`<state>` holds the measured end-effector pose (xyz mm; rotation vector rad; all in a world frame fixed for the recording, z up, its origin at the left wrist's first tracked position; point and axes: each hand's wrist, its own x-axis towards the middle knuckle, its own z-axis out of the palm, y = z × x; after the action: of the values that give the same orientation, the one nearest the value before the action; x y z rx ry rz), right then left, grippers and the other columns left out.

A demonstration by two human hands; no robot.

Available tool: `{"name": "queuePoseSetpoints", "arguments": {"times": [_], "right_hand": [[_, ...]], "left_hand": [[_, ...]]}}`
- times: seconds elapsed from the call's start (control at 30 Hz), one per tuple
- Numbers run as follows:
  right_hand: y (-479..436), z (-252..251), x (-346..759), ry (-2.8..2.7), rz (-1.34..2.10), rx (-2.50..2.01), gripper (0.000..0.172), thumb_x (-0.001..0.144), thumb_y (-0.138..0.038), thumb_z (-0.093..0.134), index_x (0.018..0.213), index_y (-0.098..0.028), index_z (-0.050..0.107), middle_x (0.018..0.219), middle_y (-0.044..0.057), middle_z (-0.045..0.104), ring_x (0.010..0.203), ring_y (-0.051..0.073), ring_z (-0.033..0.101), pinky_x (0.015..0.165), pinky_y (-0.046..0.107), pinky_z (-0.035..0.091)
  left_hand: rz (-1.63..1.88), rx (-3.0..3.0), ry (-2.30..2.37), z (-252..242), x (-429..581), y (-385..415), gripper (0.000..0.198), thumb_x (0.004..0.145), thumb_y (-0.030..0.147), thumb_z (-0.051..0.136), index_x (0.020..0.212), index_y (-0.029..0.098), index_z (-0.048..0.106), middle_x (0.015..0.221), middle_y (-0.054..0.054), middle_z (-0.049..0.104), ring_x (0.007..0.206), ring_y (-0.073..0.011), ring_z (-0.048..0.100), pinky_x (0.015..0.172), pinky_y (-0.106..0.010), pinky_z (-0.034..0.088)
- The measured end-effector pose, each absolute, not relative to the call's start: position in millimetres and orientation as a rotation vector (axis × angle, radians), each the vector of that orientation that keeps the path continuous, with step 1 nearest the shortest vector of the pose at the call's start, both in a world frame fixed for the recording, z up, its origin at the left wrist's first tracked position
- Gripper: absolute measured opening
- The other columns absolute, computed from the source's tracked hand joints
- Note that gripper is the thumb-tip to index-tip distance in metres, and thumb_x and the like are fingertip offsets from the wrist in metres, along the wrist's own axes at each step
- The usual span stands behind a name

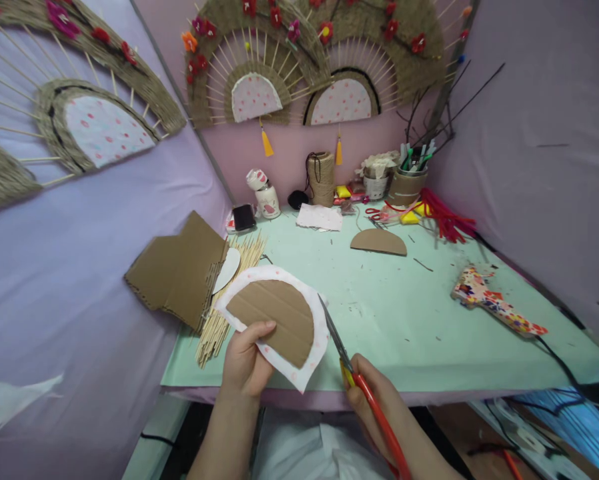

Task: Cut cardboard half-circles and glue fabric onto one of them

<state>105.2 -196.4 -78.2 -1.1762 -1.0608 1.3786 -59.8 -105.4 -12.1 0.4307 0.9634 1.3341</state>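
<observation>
My left hand (249,357) pinches the lower edge of a half-round cardboard piece (279,313), thumb on top. White fabric with pink spots (294,377) lies beneath the cardboard and shows as a border all round it. In my right hand (377,393) is a pair of scissors (338,337) with red handles and a bit of yellow near the pivot. The blades point up and away, their tips close to the fabric's right edge; whether they touch it I cannot tell. Both hands are above the table's front edge.
Thin wooden sticks (219,327) and a large cardboard sheet (179,273) lie at left. Another cardboard half-round (378,241) is further back. A flower-patterned glue gun (494,303) with a cord rests at right. Twine (323,179) and red pipe cleaners (444,213) are at the back.
</observation>
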Motion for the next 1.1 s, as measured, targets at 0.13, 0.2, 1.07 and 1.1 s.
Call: {"name": "queuePoseSetpoints", "arguments": {"times": [0.13,0.2,1.07,1.1], "right_hand": [[-197,-81,108,-1.079,1.390,-1.225,0.058,0.074,-0.077,0.051,0.069,-0.023,0.031,0.059,-0.007,0.029,0.054,0.009,0.023,0.049,0.024,0.018],[-197,-82,109,-1.086,1.385,-1.236,0.059,0.072,-0.079,0.051,0.069,-0.023,0.031,0.059,-0.007,0.028,0.054,0.009,0.023,0.048,0.024,0.018],[-202,-70,113,-1.142,1.395,-1.217,0.059,0.074,-0.082,0.043,0.075,-0.024,0.032,0.064,-0.007,0.029,0.054,0.009,0.023,0.048,0.024,0.019],[-202,-70,114,-1.154,1.398,-1.222,0.059,0.074,-0.082,0.042,0.074,-0.024,0.031,0.064,-0.007,0.028,0.054,0.009,0.023,0.048,0.024,0.019]], "left_hand": [[1.316,0.441,0.961,-10,-64,-104,0.059,0.057,0.005,0.070,0.114,0.021,0.063,0.091,-0.003,0.075,0.095,-0.0277,0.069,0.092,-0.042,0.053],[1.298,0.439,0.965,-8,-65,-104,0.061,0.057,0.005,0.070,0.115,0.022,0.062,0.090,-0.003,0.075,0.097,-0.0280,0.068,0.093,-0.043,0.052],[1.162,0.464,0.943,-8,-66,-109,0.065,0.056,0.005,0.071,0.118,0.021,0.061,0.090,-0.005,0.074,0.099,-0.0302,0.067,0.093,-0.044,0.051],[1.160,0.464,0.944,-8,-67,-110,0.065,0.056,0.005,0.071,0.117,0.021,0.061,0.090,-0.005,0.074,0.099,-0.0301,0.067,0.092,-0.044,0.052]]}}
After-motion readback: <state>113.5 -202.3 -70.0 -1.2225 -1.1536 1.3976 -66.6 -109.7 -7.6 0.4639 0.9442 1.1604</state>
